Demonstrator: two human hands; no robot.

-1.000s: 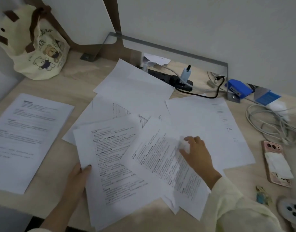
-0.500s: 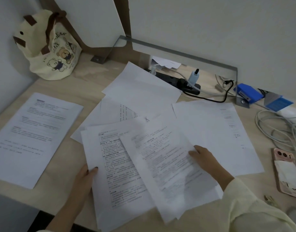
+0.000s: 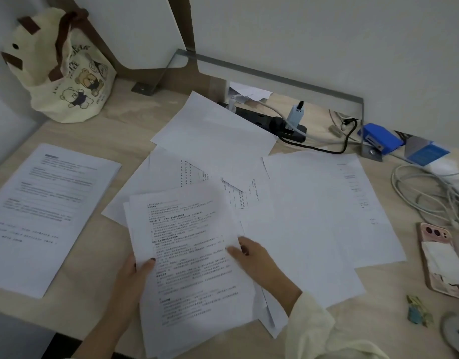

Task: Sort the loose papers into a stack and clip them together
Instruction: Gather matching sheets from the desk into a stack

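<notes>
Since half a second ago the two printed sheets have slid together into one overlapped pair at the desk's front edge; the left hand pinches their left edge, the right hand pinches the right, perhaps; roughly five other sheets lie scattered.

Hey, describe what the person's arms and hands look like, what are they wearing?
The right arm wears a loose, pale cream-yellow sleeve reaching the wrist. The left forearm is bare in view, no sleeve showing. Both hands, left hand and right hand, are bare, without gloves; the left thumbnail looks dark-painted. No rings or watch visible.
</notes>
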